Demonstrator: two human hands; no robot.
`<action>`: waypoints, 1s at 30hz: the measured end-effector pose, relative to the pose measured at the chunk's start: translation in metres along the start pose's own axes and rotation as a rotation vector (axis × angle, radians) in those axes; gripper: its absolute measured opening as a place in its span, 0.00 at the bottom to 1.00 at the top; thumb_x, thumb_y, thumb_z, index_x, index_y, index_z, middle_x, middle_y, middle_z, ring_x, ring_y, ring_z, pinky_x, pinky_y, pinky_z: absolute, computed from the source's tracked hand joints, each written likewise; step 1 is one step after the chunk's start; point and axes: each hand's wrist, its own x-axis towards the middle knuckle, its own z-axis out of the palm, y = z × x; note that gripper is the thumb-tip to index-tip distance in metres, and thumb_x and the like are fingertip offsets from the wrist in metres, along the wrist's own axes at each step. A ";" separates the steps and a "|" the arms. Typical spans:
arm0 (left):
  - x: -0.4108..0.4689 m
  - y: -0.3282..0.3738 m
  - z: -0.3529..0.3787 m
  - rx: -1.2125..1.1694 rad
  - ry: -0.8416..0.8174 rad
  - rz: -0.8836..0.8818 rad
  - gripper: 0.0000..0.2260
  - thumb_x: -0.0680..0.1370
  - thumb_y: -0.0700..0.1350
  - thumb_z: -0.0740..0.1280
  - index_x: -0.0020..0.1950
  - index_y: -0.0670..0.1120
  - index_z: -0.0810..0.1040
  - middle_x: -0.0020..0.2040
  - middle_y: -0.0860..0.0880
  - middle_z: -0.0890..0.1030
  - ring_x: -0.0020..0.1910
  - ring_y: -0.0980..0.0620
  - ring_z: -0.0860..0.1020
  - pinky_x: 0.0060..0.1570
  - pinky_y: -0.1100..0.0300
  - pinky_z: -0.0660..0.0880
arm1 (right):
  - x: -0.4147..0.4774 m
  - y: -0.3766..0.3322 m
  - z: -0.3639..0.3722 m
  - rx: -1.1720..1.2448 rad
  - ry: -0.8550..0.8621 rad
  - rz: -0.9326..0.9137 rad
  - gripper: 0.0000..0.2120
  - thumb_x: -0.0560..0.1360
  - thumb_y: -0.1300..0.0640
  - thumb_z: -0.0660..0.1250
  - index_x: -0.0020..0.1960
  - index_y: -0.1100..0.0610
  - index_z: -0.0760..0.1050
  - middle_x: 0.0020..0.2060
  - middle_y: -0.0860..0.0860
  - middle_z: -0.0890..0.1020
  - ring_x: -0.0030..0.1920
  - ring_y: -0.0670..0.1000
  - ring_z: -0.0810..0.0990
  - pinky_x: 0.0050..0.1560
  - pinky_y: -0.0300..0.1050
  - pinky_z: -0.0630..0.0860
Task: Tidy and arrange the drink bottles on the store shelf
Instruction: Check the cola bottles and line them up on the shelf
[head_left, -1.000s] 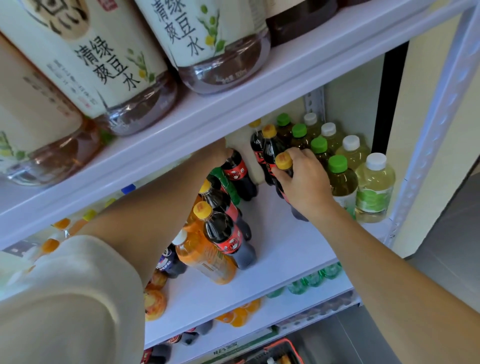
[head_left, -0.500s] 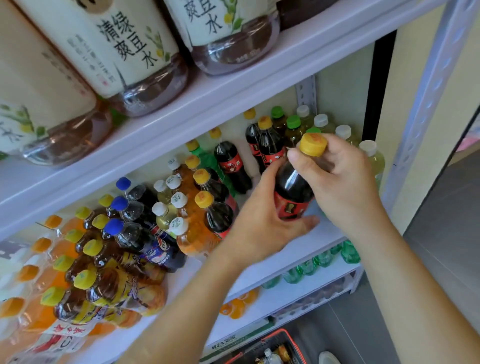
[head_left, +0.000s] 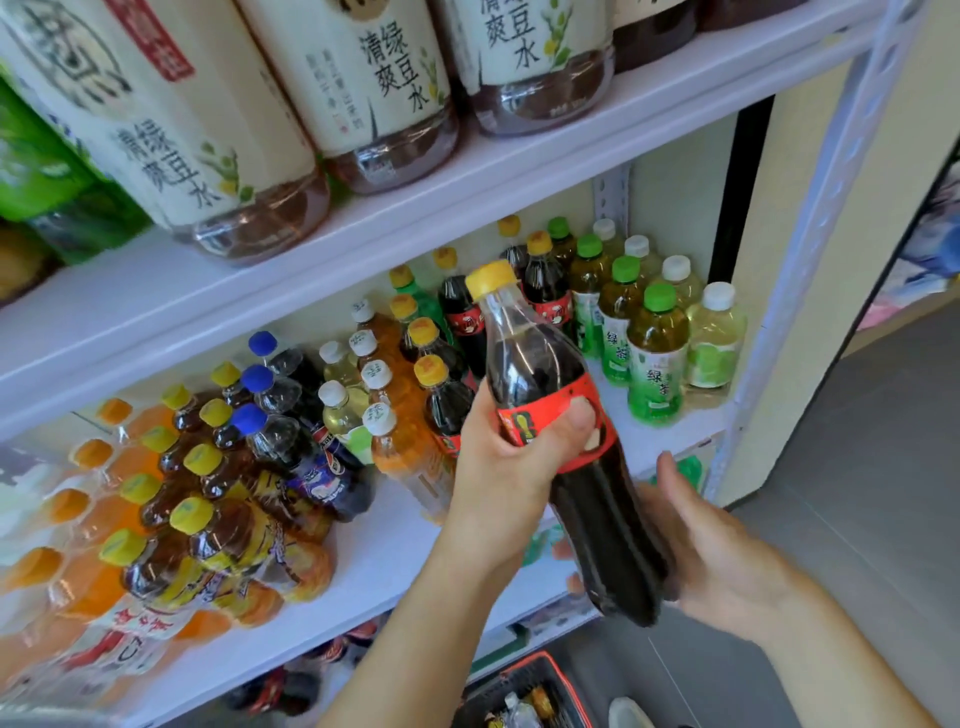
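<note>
Left hand (head_left: 506, 467): forearm raised from below, fingers and thumb wrapped round the red label of the cola bottle (head_left: 545, 374). Bottle is clear of the shelf (head_left: 384, 551), held in front of it, tilted, with its yellow cap up and to the left. Right hand (head_left: 722, 556): palm against the bottle's lower body, thumb straight and off it. Its fingers are hidden behind the bottle, so I cannot tell whether they curl.

Glossy clear plastic cola bottle (head_left: 566, 431) with a shiny red film label and matt yellow cap (head_left: 491, 278); smooth white painted shelf (head_left: 363, 566), perforated metal upright (head_left: 826, 208), paper-look tea labels (head_left: 363, 67)
</note>
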 end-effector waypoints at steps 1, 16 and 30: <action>0.000 0.001 -0.001 -0.033 0.009 -0.014 0.31 0.67 0.50 0.75 0.63 0.35 0.72 0.49 0.38 0.81 0.52 0.33 0.80 0.55 0.42 0.79 | -0.003 0.006 0.003 0.058 -0.079 0.035 0.38 0.70 0.31 0.66 0.68 0.58 0.74 0.60 0.69 0.77 0.55 0.69 0.80 0.55 0.62 0.77; 0.003 0.003 -0.011 0.080 0.057 -0.092 0.33 0.65 0.58 0.78 0.66 0.52 0.71 0.52 0.51 0.84 0.51 0.51 0.84 0.47 0.60 0.80 | -0.013 0.010 0.041 -0.247 0.364 -0.336 0.33 0.55 0.32 0.79 0.51 0.52 0.81 0.38 0.59 0.79 0.36 0.58 0.82 0.35 0.51 0.80; 0.006 0.004 -0.012 -0.207 0.124 -0.187 0.23 0.66 0.43 0.73 0.60 0.44 0.75 0.50 0.41 0.84 0.46 0.44 0.83 0.48 0.47 0.81 | -0.015 -0.001 0.037 0.031 0.225 -0.105 0.31 0.69 0.34 0.70 0.59 0.57 0.80 0.50 0.67 0.82 0.43 0.64 0.84 0.37 0.52 0.81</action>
